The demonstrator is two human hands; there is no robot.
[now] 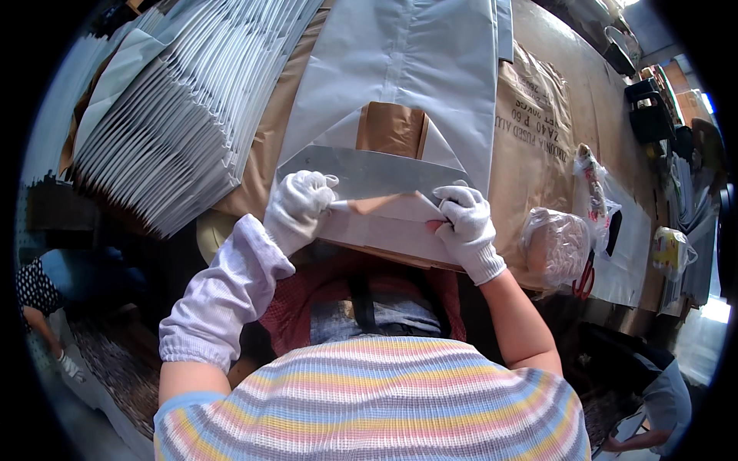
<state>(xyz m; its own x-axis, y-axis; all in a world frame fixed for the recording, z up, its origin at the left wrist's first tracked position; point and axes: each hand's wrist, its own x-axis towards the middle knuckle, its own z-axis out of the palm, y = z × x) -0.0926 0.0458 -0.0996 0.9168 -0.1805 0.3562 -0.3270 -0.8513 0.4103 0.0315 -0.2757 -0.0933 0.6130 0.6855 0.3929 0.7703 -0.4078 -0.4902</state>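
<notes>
A large white paper bag [442, 73] lies flat in front of me, with its near end opened out and a brown inner layer [390, 129] showing. Across that end rests a flat grey metal plate [369, 173]. The bag's near flap [384, 230] is lifted and folded over the plate's near edge, and a strip of brown shows along its rim. My left hand [302, 209], in a white glove and a pale sleeve cover, pinches the flap's left side. On the right side, my gloved right hand [467, 228] grips the same flap; its fingertips partly hide the fold.
A big stack of folded white bags [165, 131] stands at the left. Right of my work lie a printed brown sack [534, 115], a plastic-wrapped bundle [557, 244] and red-handled scissors [586, 276]. Other people [46, 307] are at work at both lower sides.
</notes>
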